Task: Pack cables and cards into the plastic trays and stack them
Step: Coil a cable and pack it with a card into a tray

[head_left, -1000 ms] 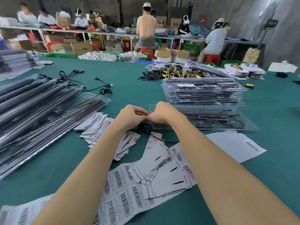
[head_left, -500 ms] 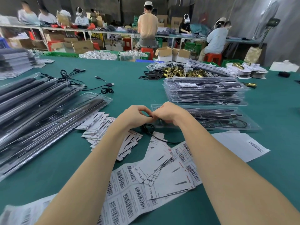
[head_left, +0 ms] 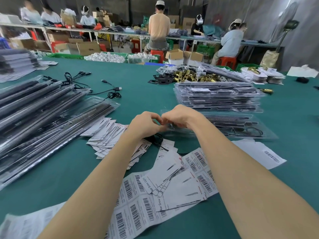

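Green felt surface [head_left: 141, 94]: white "Kar Grow Light" cards [head_left: 174, 190]; your left hand [head_left: 146, 124] and right hand [head_left: 181, 117], curled, still pinch thin black cable [head_left: 156, 139] by clear plastic tray [head_left: 224, 125].

White cards [head_left: 174, 192] printed "Grow Light", partial "Kar", barcode label sheet [head_left: 138, 204] unreadable

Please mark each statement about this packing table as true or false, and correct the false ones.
1. Both hands meet at the near left end of a clear tray. True.
2. The stack of filled trays lies behind that tray. True.
3. The table cover is red. False: it is green.
4. The barcode label sheets lie beyond the stack. False: they lie nearest the person.
5. The left hand lies flat on the cards. False: its fingers are curled.
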